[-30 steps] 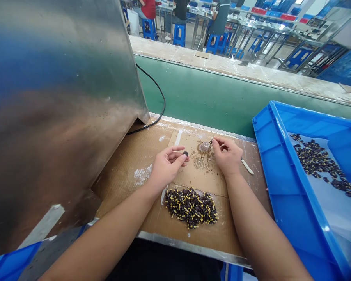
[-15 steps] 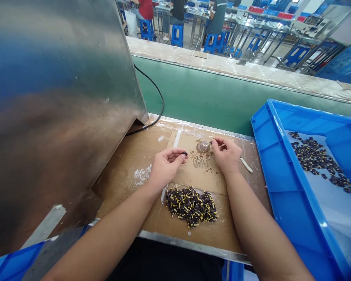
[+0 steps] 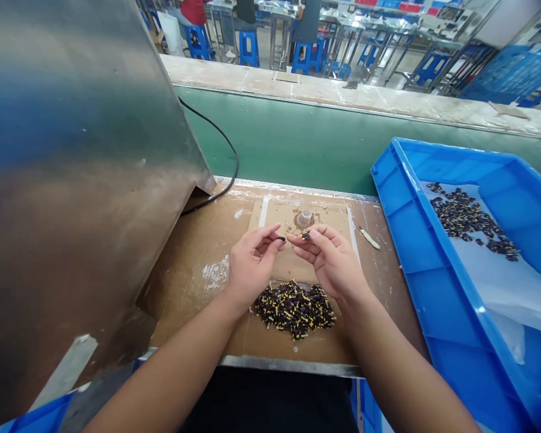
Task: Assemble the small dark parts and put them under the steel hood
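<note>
Between the thumb and fingertips of my left hand [image 3: 253, 258] is a small dark piece [image 3: 281, 239]. My right hand [image 3: 336, 258] pinches a small black-and-yellow piece [image 3: 305, 236], its fingertips close to those of the left. Just below both hands, a pile of small black pieces with yellow ends [image 3: 295, 310] lies on the cardboard. Behind the right fingertips stands a small clear cup [image 3: 303, 219] on a brown-stained patch. The exact shape of the held pieces is too small to make out.
On the right, a blue crate [image 3: 446, 264] holds white sheets and several black-and-yellow pieces [image 3: 466, 216]. A white-handled tool [image 3: 368, 237] lies beside the cardboard. At left rises a large metal housing [image 3: 72, 180], with a black cable [image 3: 235, 157] behind it. People and blue stools are beyond.
My right hand has come away from beside the clear cup toward my left hand, with a black-and-yellow piece now visible in its fingers. The left keeps its dark piece. The view has shifted.
</note>
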### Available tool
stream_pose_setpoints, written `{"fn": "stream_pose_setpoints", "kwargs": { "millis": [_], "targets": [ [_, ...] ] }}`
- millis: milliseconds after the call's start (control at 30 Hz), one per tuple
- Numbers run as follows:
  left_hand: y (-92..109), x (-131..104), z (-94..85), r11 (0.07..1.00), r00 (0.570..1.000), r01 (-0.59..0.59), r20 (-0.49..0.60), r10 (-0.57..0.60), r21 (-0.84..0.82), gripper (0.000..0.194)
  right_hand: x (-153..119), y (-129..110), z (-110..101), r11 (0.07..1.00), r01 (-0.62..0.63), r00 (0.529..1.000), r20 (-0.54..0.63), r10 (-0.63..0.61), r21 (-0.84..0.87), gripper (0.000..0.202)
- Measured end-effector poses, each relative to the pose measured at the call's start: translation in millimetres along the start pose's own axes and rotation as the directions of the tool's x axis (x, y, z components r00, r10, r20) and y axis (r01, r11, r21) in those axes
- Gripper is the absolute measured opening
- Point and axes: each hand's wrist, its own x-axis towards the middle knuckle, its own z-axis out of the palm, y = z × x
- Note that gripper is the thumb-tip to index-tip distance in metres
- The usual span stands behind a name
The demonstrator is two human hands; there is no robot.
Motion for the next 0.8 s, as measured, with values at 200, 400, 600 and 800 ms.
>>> {"fn": "stream_pose_setpoints", "kwargs": {
  "millis": [200, 400, 600, 800],
  "targets": [
    [1, -9, -8.4, 0.635, 0.795, -0.595, 0.243, 0.556, 0.493, 0.047, -8, 6, -1, 0.977, -0.093, 0.995, 0.001, 0.095, 0.194, 0.022],
    [-1, -6, -11.1, 0.667, 0.782, -0.622, 0.292, 0.55, 0.41, 0.05, -11, 1, -1, 0.944, -0.173, 0.985, 0.066, 0.161, 0.279, 0.018],
    [-5, -1, -13.1, 0.733, 0.825, -0.563, 0.31, 0.473, 0.381, 0.053, -9, -5, -10, 0.909, -0.229, 0.97, 0.156, 0.185, 0.348, 0.011],
    [7, -3, -3.6, 0.963, 0.973, -0.225, 0.092, 0.213, 0.151, 0.028, -9, -3, -9, 0.927, -0.218, 0.973, 0.137, 0.184, 0.306, 0.015]
  ]
}}
